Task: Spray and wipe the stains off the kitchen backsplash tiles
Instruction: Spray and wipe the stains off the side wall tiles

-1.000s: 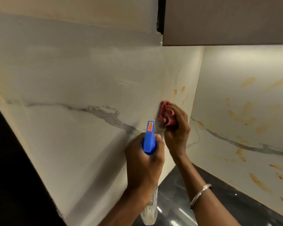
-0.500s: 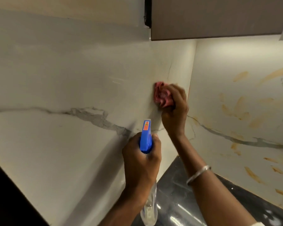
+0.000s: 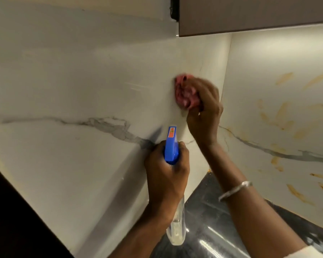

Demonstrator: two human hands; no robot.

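The right hand (image 3: pixel 203 112) bunches a pink cloth (image 3: pixel 185 94) in curled fingers and presses it to the backsplash tiles (image 3: pixel 82 90) of the left wall, just beside the corner above the far end of the bench (image 3: pixel 213 229). The cloth looks soft and light, best held wadded so the palm can bear down. The left hand (image 3: pixel 166 174) is wrapped round the neck of the spray bottle (image 3: pixel 171 144), probably light, and slick if wet. Orange stains (image 3: pixel 283 116) on the right wall are not yet wiped.
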